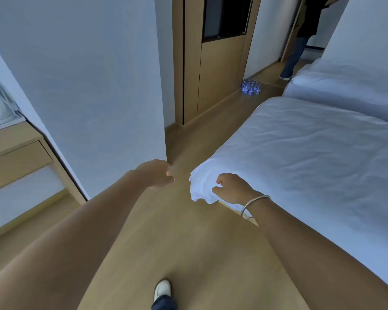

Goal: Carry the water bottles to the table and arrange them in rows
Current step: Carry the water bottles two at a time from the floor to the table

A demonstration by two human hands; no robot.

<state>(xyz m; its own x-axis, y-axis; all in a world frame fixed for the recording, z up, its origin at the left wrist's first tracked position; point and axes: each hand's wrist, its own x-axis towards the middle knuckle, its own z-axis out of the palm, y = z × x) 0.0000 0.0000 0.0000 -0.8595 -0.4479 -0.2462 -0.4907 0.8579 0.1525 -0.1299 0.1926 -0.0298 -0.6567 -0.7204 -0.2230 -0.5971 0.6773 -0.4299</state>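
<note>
Wooden flooring point(188, 253) runs between a pale wall and two white beds. At far left a wooden desk point(14, 151) carries a white phone-like object. Left hand point(157, 174) hangs in the air with fingers loosely curled, holding nothing. Right hand point(232, 187), a metal bangle point(253, 206) at its wrist, is half open over the nearer bed point(311, 157) corner; whether it touches the sheet cannot be told. Far ahead, a pack of water bottles point(251, 86) sits on the floor beside a wooden door point(220, 70). Another person's legs point(293, 61) stand beyond.
</note>
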